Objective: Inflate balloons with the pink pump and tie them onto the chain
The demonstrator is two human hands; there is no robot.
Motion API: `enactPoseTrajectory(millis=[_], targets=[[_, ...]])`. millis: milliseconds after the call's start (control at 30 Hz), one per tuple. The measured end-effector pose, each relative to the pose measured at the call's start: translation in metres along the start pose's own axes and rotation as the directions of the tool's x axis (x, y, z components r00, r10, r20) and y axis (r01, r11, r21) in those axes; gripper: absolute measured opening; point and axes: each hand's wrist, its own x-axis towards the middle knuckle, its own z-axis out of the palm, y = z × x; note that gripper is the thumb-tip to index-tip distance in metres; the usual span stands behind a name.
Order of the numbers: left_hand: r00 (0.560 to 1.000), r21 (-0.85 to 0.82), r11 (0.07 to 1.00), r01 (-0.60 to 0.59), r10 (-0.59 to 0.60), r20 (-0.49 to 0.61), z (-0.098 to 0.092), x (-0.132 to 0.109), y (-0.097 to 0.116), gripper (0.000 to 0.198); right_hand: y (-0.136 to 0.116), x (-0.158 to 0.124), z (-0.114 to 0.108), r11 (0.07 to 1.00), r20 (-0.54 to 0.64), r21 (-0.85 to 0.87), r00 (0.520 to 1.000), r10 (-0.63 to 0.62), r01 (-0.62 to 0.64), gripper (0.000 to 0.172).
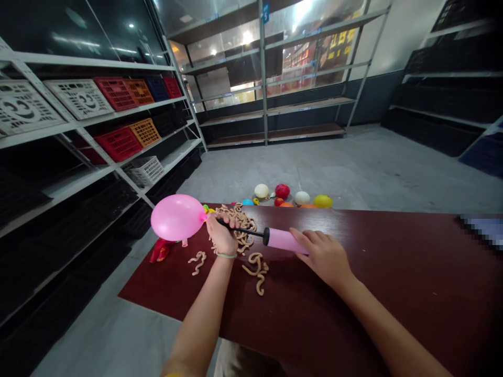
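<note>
A pink balloon (177,217), rounded out with air, sticks out to the left of my left hand (222,234). That hand is closed around the black end of a hand balloon pump (281,240), close to the balloon's neck. My right hand (323,255) wraps the pump's pink barrel. Between the two hands the thin black rod is drawn out and lies nearly level above the table. Tan, twisted long balloons (247,225) lie heaped behind my left hand, partly hidden by it. Smaller groups of tan twists (257,269) rest nearer to me.
The dark red table (377,262) spans the front. A red crumpled item (160,251) lies at its left edge. Beyond the far edge, several coloured balloons (282,191) rest on the grey floor. Shelves with plastic crates (80,99) stand left; a metal rack (263,78) stands behind.
</note>
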Motion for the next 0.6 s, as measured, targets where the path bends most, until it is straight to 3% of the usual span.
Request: enactPoseTrajectory(millis=[100, 233, 433, 600], targets=[[0.999, -0.01, 1.0, -0.023, 0.023, -0.041, -0.004, 0.009, 0.004, 0.018, 0.007, -0.001, 0.001, 0.999, -0.027, -0.038, 0.999, -0.019, 0.018, 0.046], [0.998, 0.006, 1.0, 0.003, -0.003, -0.059, -0.004, 0.002, -0.004, 0.022, -0.012, -0.003, 0.007, 0.999, -0.024, -0.005, 0.998, -0.049, 0.049, 0.048], [0.984, 0.046, 0.989, 0.14, -0.144, 0.104, 0.005, -0.03, -0.026, 0.031, -0.042, -0.003, 0.009, 0.99, -0.024, 0.143, 1.0, 0.013, -0.01, 0.047], [0.987, -0.005, 0.993, 0.116, -0.115, 0.116, 0.003, -0.018, -0.017, 0.032, -0.023, 0.0, 0.007, 0.996, -0.017, 0.076, 0.999, -0.036, 0.037, 0.047]])
